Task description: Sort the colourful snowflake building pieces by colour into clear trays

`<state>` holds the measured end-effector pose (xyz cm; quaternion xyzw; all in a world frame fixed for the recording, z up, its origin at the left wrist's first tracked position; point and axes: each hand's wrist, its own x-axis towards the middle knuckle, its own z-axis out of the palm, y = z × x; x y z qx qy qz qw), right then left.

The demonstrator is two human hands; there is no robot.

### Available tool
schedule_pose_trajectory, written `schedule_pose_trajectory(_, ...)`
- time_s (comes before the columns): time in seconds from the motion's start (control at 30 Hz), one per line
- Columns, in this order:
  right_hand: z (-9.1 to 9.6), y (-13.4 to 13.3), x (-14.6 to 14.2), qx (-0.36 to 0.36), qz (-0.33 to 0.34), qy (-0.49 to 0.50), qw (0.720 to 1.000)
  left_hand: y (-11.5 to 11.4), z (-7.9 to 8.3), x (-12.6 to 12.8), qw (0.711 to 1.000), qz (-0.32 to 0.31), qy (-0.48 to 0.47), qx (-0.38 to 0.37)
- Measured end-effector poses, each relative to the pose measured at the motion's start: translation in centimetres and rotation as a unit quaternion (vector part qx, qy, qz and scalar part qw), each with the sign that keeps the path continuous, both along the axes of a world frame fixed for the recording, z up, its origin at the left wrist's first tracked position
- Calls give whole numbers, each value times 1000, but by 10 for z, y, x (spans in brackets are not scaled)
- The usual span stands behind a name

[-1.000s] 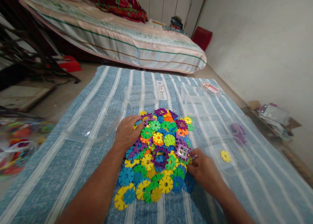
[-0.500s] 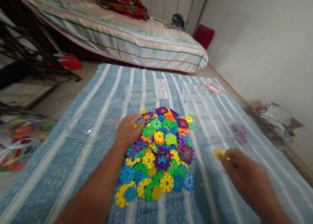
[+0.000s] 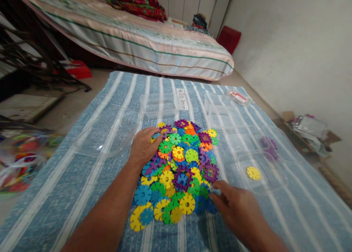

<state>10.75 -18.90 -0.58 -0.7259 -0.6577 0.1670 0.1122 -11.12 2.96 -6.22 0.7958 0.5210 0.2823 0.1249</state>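
Note:
A heap of flat plastic gear-shaped pieces (image 3: 178, 167) in yellow, green, blue, purple and orange lies on a blue striped cloth (image 3: 82, 178). My left hand (image 3: 143, 146) rests flat on the heap's left edge, fingers spread over the pieces. My right hand (image 3: 236, 208) reaches in from the right, its fingertips touching blue pieces at the heap's lower right, holding nothing I can see. A clear tray (image 3: 275, 180) to the right holds yellow gear pieces (image 3: 253, 172). Another clear tray behind it holds purple pieces (image 3: 268, 146).
Several more clear plastic trays, one of them (image 3: 159, 105) just beyond the heap, lie on the cloth. A mattress (image 3: 137, 43) lies at the back. A bag of coloured pieces (image 3: 19, 160) sits at the left. A wall and clutter (image 3: 310, 131) run along the right.
My right hand took a yellow piece from the heap to the right-hand tray, let it go there, and has come back to the heap's lower right. My left hand stayed put.

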Motion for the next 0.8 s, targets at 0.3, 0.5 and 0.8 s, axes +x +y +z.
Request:
schedule_pose_trajectory(0.3, -15, 0, -34, 16, 105, -33, 994, 0, -2, 1, 1000, 1, -5, 7)
schedule_pose_trajectory(0.5, -36, 2, -52, 37, 116, -77, 990, 2, -1, 1, 1000, 3, -8, 3)
schedule_pose_trajectory(0.8, -18, -7, -35, 45, 118, 63, 990, 2, -2, 2, 1000, 2, -17, 14)
